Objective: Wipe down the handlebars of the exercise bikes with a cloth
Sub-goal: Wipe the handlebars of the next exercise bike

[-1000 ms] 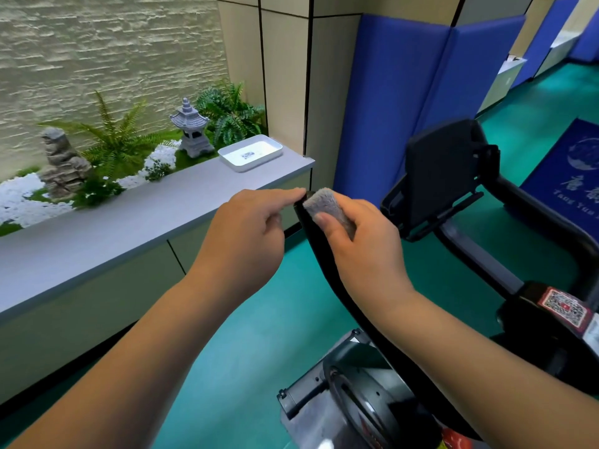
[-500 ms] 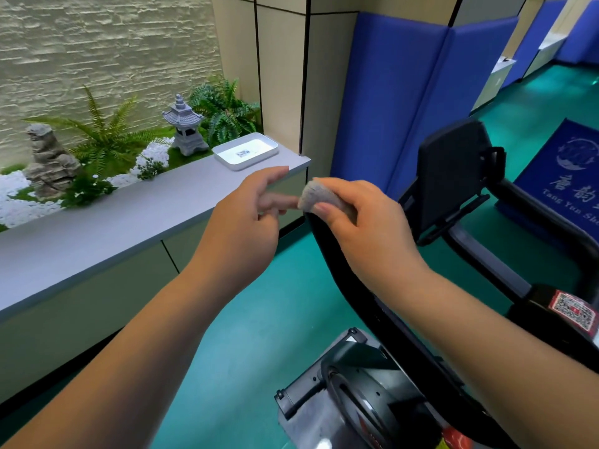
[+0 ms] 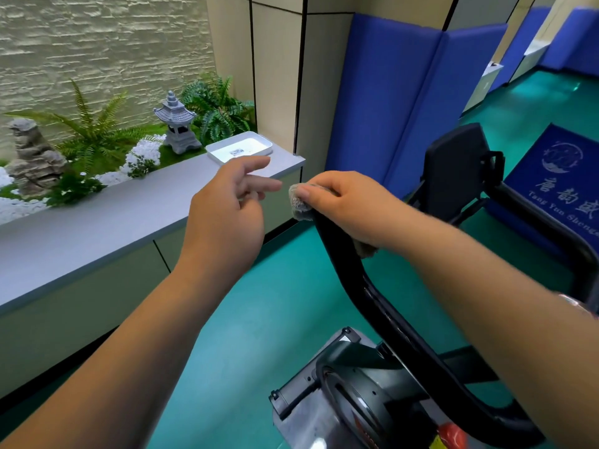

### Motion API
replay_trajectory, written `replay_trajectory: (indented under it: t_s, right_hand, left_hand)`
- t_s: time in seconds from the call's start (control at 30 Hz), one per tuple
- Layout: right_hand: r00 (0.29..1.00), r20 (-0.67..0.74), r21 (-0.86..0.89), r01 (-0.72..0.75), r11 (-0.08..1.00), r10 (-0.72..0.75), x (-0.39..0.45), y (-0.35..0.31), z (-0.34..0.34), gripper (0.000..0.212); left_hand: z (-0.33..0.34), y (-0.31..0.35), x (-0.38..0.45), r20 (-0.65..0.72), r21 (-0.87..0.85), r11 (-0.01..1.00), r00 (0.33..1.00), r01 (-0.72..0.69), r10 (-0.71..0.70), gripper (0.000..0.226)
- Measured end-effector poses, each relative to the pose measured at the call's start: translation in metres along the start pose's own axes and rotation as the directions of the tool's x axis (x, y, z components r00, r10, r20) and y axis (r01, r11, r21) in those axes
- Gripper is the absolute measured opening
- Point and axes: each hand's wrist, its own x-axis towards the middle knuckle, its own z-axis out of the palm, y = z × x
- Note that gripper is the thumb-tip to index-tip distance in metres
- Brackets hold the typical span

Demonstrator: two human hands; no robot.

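Fuzzy grey cloth [image 3: 299, 202] sat bunched over the tip of the bike's smooth, black, curved handlebar [image 3: 353, 273], pinched there by the right hand [image 3: 351, 205], whose fingers were clamped around cloth and bar together. The left hand [image 3: 227, 215] hung just beside it, fingers loosely spread, touching nothing, above the matte grey ledge [image 3: 97, 218].

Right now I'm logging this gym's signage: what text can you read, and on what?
"Tang Yun Sheng", cut off at the frame edge: blue floor mat, under large Chinese characters and a round emblem.
Small printed mark in the white tray: too small to read.
Red and yellow labels on the bike base: unreadable.
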Motion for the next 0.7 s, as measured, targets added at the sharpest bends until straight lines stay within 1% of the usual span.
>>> replay_trajectory:
  t_s: [0.03, 0.1, 0.13, 0.17, 0.27, 0.43, 0.57, 0.63, 0.7]
  right_hand:
    - [0.995, -0.099, 0.068, 0.010, 0.998, -0.003, -0.005, 0.004, 0.008, 0.031]
    - [0.952, -0.306, 0.212, 0.058, 0.976, 0.010, -0.018, 0.012, 0.022, 0.018]
    - [0.928, -0.371, 0.264, 0.074, 0.962, 0.030, -0.025, 0.016, 0.027, 0.020]
    - [0.914, -0.401, 0.299, 0.074, 0.951, 0.055, -0.032, 0.019, 0.029, 0.022]
    - [0.906, -0.409, 0.305, 0.019, 0.952, 0.112, -0.052, 0.027, 0.033, 0.026]
    - [0.922, -0.350, 0.315, -0.053, 0.948, 0.168, -0.072, 0.040, 0.037, 0.030]
    - [0.920, -0.352, 0.393, -0.021, 0.919, 0.172, -0.053, 0.038, 0.036, 0.028]
    - [0.939, -0.316, 0.412, 0.004, 0.911, 0.138, -0.048, 0.040, 0.034, 0.029]
    - [0.956, -0.261, 0.414, -0.011, 0.910, 0.130, -0.055, 0.049, 0.032, 0.028]
  left_hand:
    - [-0.001, -0.001, 0.000, 0.006, -0.006, 1.000, 1.000, 0.002, -0.002, 0.044]
    - [-0.003, -0.001, -0.001, 0.044, -0.001, 1.000, 0.999, 0.000, 0.000, 0.042]
    - [-0.003, -0.001, -0.002, 0.068, 0.013, 1.000, 0.998, -0.007, 0.006, 0.042]
    - [-0.004, 0.000, -0.004, 0.092, 0.031, 0.999, 0.996, -0.018, 0.015, 0.042]
    - [-0.002, 0.003, -0.008, 0.144, 0.071, 0.996, 0.989, -0.047, 0.037, 0.040]
    - [0.002, 0.010, -0.014, 0.204, 0.093, 0.988, 0.973, -0.126, 0.105, 0.039]
    - [0.006, 0.011, -0.015, 0.234, 0.118, 0.976, 0.960, -0.182, 0.150, 0.040]
    - [0.009, 0.013, -0.015, 0.233, 0.126, 0.972, 0.958, -0.199, 0.166, 0.038]
    - [0.011, 0.014, -0.016, 0.230, 0.135, 0.962, 0.951, -0.240, 0.205, 0.037]
